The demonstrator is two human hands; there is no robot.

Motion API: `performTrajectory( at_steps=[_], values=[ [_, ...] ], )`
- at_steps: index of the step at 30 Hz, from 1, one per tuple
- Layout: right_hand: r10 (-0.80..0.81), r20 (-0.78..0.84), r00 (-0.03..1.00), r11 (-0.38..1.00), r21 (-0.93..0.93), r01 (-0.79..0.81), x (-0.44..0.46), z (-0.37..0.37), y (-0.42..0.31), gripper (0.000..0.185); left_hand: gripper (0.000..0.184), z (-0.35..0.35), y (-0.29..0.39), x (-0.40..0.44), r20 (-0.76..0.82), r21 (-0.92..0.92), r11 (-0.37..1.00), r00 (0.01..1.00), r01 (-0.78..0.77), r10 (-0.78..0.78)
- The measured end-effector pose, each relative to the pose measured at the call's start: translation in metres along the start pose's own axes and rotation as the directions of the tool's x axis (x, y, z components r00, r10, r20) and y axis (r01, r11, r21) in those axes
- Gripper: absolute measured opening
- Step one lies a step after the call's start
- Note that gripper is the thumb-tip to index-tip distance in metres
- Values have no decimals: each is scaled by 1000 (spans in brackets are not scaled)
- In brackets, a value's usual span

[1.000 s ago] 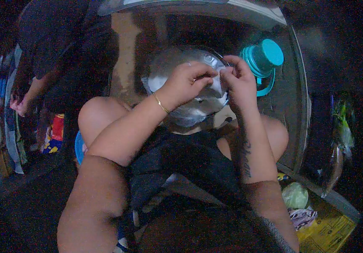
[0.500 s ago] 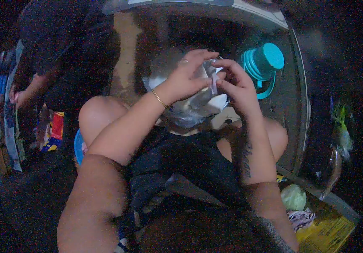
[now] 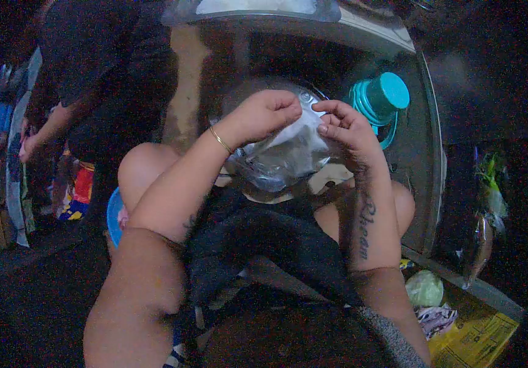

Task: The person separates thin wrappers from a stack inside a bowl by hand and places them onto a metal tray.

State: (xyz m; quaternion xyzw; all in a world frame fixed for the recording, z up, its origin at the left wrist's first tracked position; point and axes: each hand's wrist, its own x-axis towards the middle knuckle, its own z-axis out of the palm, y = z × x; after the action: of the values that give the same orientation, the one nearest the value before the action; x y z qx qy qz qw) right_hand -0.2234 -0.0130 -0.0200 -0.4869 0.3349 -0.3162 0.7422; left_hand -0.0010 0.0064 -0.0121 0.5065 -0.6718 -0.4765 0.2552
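Note:
A clear plastic bag [image 3: 270,165] with something pale in it lies in front of my crossed legs, over a round shiny surface. My left hand [image 3: 270,116], a thin gold bracelet at its wrist, is closed at the bag's upper left edge, with thumb and fingers pinched together. What the pinch holds is too small to tell. Just right of the bag's upper edge, my right hand [image 3: 344,126] has its fingers curled and apart from the thumb, with nothing visible between them.
A turquoise jug [image 3: 386,98] with a handle lies to the right. Another person's hand [image 3: 29,147] shows at the left, near a red and yellow packet [image 3: 83,184]. A pale green cabbage [image 3: 424,288] sits on a yellow box [image 3: 485,340] at the lower right. Leafy greens [image 3: 491,178] are beyond.
My hands have moved apart from each other. The left one has closed and shifted slightly down; the right one has come away from the plastic.

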Motion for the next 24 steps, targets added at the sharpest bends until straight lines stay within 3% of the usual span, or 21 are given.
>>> performTrajectory(
  at_steps=[3,9,12,14,16,19,21,24],
  values=[
    [8,13,1000,999,34,-8,-4,9,-7,36,17,0,-5,1,-31,13,997,997,-76,76],
    [194,79,978,979,46,-198,3,-2,13,21,15,3,-9,4,-86,64,979,976,-194,199],
    [106,15,994,973,-206,-101,3,7,13,15,17,1,-3,4,-106,179,965,972,-190,211],
    [99,-25,995,971,-215,-102,1,10,10,13,18,0,-1,4,-130,291,932,956,-217,264],
    [118,-70,991,969,-212,-130,1,10,11,12,19,-1,-3,4,-172,412,867,910,-281,377],
    [168,-137,976,961,-197,-193,3,7,12,12,12,6,-4,9,-396,583,736,671,-343,626],
    [182,-176,968,955,-202,-216,2,10,7,12,12,8,-4,7,-375,567,752,707,-336,599],
    [147,-231,962,989,56,-138,5,18,18,12,15,14,2,-1,-265,568,753,793,-331,549]
  ],
)
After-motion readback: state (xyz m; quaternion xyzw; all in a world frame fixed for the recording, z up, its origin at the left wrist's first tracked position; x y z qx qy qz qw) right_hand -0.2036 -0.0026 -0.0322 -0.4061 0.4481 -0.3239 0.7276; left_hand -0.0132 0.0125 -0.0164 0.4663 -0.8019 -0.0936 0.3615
